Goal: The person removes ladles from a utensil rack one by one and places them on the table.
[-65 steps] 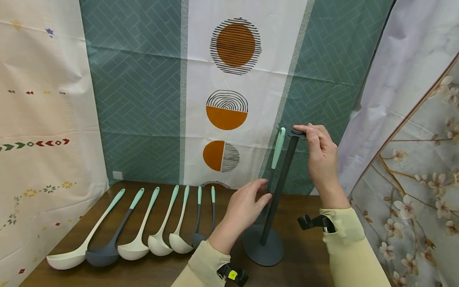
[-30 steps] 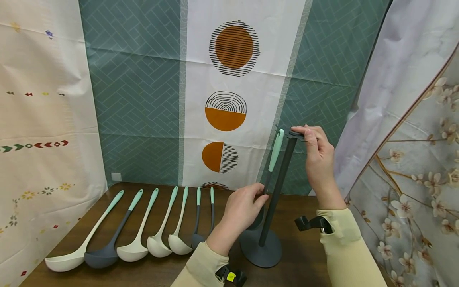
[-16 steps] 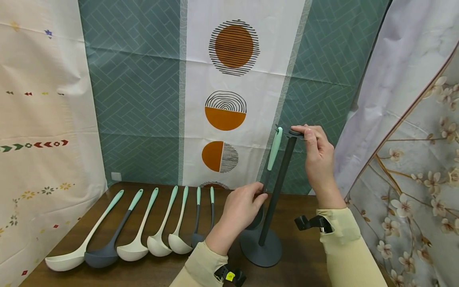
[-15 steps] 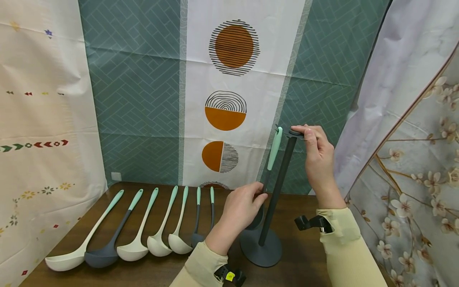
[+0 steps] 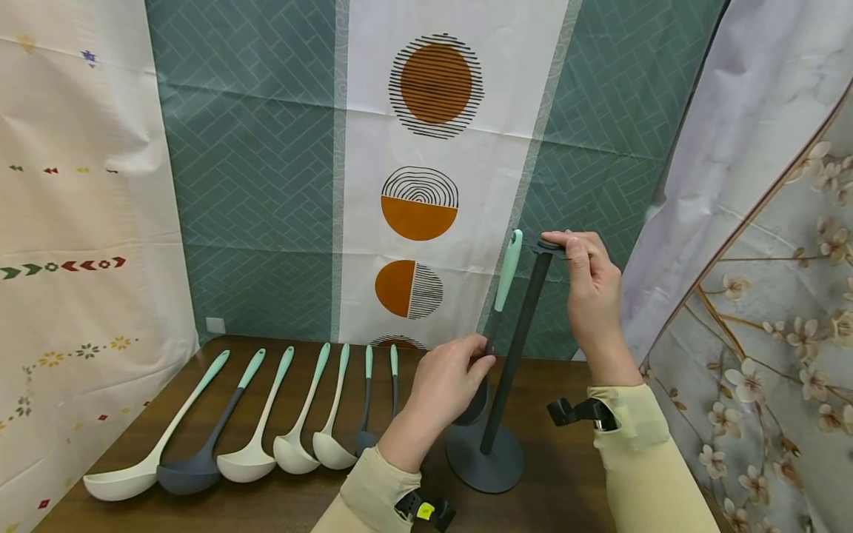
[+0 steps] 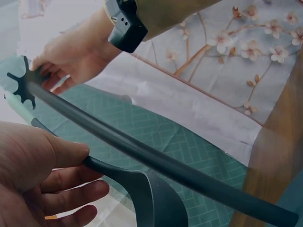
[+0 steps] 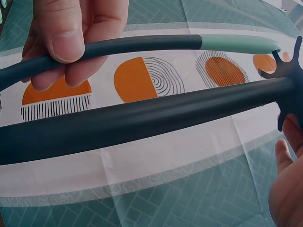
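A dark utensil stand (image 5: pixel 516 355) with a round base rises at the right of the table, its hooked top (image 7: pixel 289 75) spreading from the pole. Beside the pole a dark ladle (image 7: pixel 151 45) with a mint-green handle is upright, slightly tilted. Its handle end is right at one hook's tip in the right wrist view. My left hand (image 5: pixel 443 385) pinches the ladle's shaft between thumb and fingers, just above the bowl (image 6: pixel 163 198). My right hand (image 5: pixel 596 296) grips the stand's top, index finger across it and thumb at its side.
Several ladles, cream ones (image 5: pixel 246 465) and dark ones (image 5: pixel 189 474), lie in a row on the brown table (image 5: pixel 426 511) left of the stand, mint handles pointing to the back. Patterned cloths (image 5: pixel 253 185) hang behind and on both sides.
My left hand has closed on the ladle's shaft and raised it a little, moving its handle end up and left from the hook. The right hand stays on the stand's top.
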Motion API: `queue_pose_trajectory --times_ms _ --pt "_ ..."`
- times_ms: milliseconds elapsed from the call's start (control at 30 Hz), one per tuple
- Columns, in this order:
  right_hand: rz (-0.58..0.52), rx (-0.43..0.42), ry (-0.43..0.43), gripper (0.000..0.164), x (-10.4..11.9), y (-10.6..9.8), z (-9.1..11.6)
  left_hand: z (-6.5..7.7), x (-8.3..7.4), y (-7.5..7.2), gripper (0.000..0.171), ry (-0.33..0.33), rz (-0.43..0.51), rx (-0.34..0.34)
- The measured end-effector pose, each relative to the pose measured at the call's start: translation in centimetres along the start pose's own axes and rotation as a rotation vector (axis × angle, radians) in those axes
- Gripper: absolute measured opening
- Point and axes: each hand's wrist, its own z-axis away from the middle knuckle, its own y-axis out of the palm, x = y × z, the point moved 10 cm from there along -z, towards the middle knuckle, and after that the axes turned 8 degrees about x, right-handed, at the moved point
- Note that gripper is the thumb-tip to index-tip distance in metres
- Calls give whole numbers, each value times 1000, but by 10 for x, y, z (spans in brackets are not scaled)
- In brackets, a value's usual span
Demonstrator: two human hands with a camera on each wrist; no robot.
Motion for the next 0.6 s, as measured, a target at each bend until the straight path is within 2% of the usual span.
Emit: queue_pose_trajectory --times_ms 600 --pt "-7 -10 -11 34 1 -1 0 0 4 -5 17 3 16 -5"
